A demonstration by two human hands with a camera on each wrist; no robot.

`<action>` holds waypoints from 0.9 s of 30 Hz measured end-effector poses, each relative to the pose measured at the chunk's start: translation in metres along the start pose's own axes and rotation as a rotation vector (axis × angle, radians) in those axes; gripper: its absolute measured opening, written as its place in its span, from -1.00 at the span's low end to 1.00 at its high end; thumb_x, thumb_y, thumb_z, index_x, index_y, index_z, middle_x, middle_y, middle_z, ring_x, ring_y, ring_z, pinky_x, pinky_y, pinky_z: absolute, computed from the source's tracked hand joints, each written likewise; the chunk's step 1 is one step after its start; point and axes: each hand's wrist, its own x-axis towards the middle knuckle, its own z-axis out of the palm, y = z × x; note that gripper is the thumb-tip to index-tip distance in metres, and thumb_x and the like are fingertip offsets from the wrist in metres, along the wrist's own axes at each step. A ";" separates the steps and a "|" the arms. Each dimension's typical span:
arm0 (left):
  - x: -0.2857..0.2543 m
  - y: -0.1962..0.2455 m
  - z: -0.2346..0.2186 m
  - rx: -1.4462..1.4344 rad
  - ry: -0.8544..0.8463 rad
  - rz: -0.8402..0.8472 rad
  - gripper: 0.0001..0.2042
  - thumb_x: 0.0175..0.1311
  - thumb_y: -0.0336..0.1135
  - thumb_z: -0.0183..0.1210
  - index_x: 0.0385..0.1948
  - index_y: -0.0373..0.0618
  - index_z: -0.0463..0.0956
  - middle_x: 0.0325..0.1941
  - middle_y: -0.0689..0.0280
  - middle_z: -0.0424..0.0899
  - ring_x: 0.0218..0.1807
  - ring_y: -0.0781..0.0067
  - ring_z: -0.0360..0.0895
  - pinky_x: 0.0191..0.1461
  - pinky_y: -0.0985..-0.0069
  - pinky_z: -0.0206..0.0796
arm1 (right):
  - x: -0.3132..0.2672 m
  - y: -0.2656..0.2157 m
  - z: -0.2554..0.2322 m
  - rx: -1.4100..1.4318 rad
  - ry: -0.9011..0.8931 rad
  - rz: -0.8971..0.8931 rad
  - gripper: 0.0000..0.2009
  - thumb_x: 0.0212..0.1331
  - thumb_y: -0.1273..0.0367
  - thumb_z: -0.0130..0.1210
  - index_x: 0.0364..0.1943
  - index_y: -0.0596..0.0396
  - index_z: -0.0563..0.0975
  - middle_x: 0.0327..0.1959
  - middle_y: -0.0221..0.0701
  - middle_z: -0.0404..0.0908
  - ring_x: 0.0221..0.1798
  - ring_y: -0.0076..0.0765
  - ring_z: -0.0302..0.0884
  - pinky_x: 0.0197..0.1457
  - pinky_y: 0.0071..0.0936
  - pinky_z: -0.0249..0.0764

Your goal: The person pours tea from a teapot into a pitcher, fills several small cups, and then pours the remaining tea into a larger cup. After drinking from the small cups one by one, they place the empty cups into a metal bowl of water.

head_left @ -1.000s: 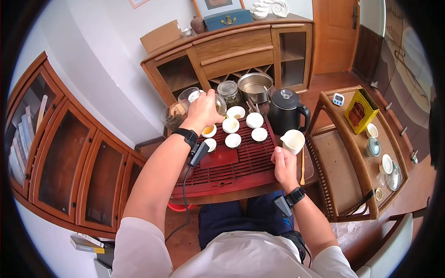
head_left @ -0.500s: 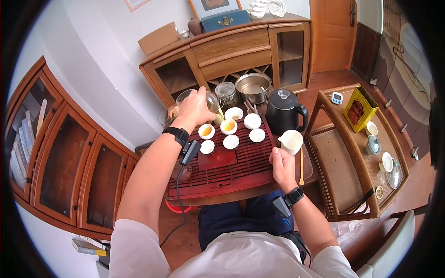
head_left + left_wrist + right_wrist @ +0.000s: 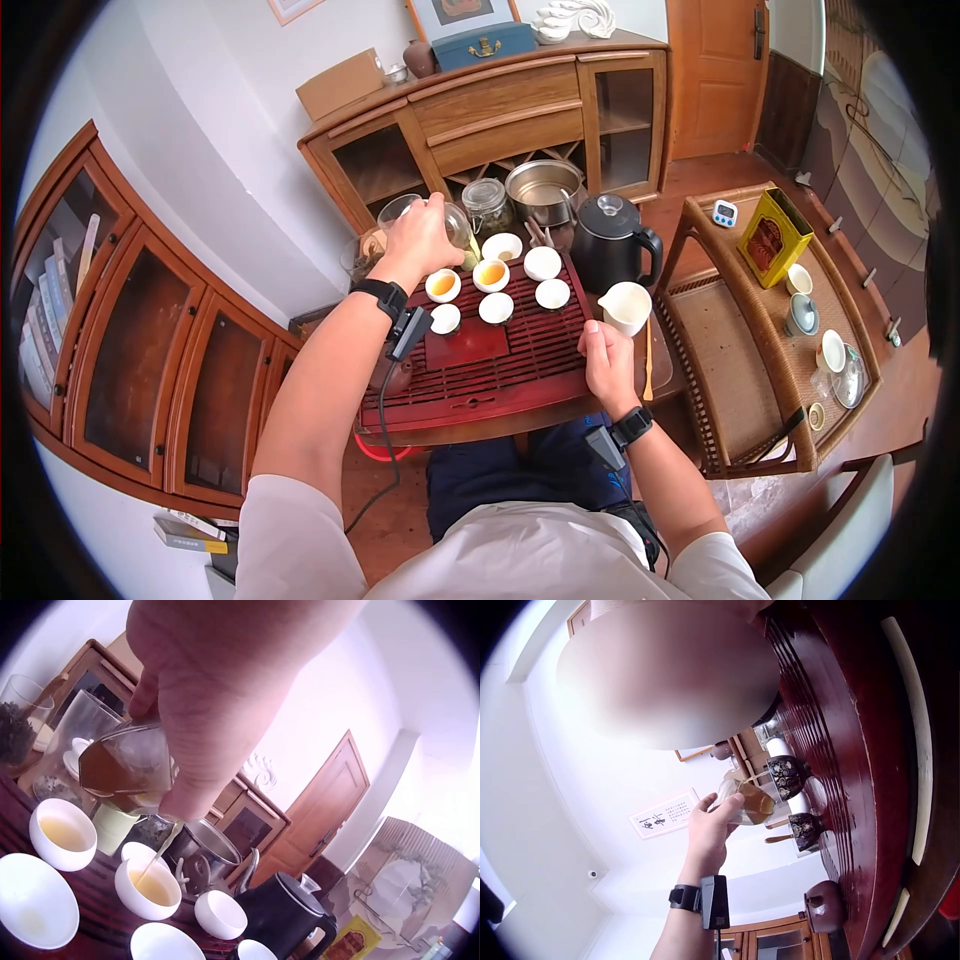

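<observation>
My left hand (image 3: 420, 240) grips a faceted glass pitcher (image 3: 112, 766) of amber tea, tipped over the far side of the red slatted tea tray (image 3: 480, 395). A thin stream (image 3: 163, 847) runs from it into the middle white cup (image 3: 150, 900), where tea shows. To the left, another cup (image 3: 443, 286) also holds amber tea. Several more white cups stand around these two; dark patterned outsides show in the right wrist view. With fingers curled, my right hand (image 3: 610, 362) rests by the tray's right edge, just below a white spouted pitcher (image 3: 627, 307).
A black kettle (image 3: 607, 240), a steel pot (image 3: 543, 190) and a lidded glass jar (image 3: 486, 205) stand behind the tray. A small brown teapot (image 3: 825, 907) sits near its left end. On the right, a wicker cart (image 3: 725, 340) carries a yellow tin (image 3: 776, 238) and several cups.
Tea has started running from the glass pitcher, and the middle cup has gone from pale to amber. My left hand has shifted slightly left; my right hand stays by the tray edge.
</observation>
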 end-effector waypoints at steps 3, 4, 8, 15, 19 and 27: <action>0.003 -0.001 0.006 0.003 0.003 0.012 -0.08 -0.23 -0.11 0.55 0.34 -0.22 0.42 0.19 -0.10 0.63 0.26 -0.13 0.62 0.31 0.10 0.54 | 0.000 0.001 0.000 0.002 0.004 0.001 -0.54 0.60 0.25 -0.03 -0.50 0.26 0.55 -0.54 -0.18 0.55 -0.47 -0.11 0.54 -0.29 -0.22 0.44; 0.004 -0.002 0.008 0.005 0.008 0.025 -0.08 -0.23 -0.10 0.55 0.34 -0.23 0.42 0.18 -0.11 0.64 0.25 -0.13 0.63 0.31 0.11 0.54 | 0.000 0.002 0.001 0.004 0.006 0.002 -0.54 0.60 0.25 -0.03 -0.50 0.26 0.55 -0.54 -0.18 0.55 -0.46 -0.11 0.54 -0.29 -0.23 0.44; 0.006 0.000 0.011 -0.049 0.035 0.013 -0.04 -0.23 -0.09 0.56 0.35 -0.31 0.41 0.20 -0.16 0.65 0.26 -0.13 0.64 0.33 0.13 0.53 | 0.000 0.002 0.000 -0.010 0.002 0.003 -0.54 0.60 0.24 -0.03 -0.50 0.25 0.55 -0.54 -0.18 0.55 -0.46 -0.11 0.54 -0.29 -0.22 0.44; 0.018 0.002 0.022 -0.536 0.095 -0.096 0.07 -0.19 0.04 0.61 0.39 -0.46 0.35 0.25 -0.20 0.66 0.32 0.04 0.66 0.37 0.29 0.49 | 0.000 -0.001 0.000 -0.009 0.007 0.005 -0.53 0.60 0.23 -0.04 -0.51 0.25 0.54 -0.54 -0.18 0.54 -0.46 -0.08 0.54 -0.29 -0.21 0.44; 0.021 0.025 0.010 -0.547 0.100 -0.064 0.05 -0.19 0.02 0.62 0.41 -0.40 0.36 0.26 -0.19 0.67 0.32 0.00 0.65 0.40 0.28 0.46 | 0.000 0.001 0.000 -0.015 -0.005 -0.004 -0.54 0.60 0.24 -0.04 -0.51 0.25 0.54 -0.55 -0.18 0.54 -0.47 -0.08 0.53 -0.30 -0.20 0.43; 0.023 0.052 0.029 -0.275 0.118 0.099 -0.02 -0.18 -0.10 0.57 0.40 -0.35 0.36 0.26 -0.17 0.61 0.33 -0.13 0.56 0.41 0.16 0.44 | 0.000 -0.001 0.001 0.002 0.006 -0.024 -0.50 0.62 0.20 -0.07 -0.53 0.23 0.52 -0.59 -0.33 0.48 -0.48 -0.38 0.44 -0.33 -0.36 0.36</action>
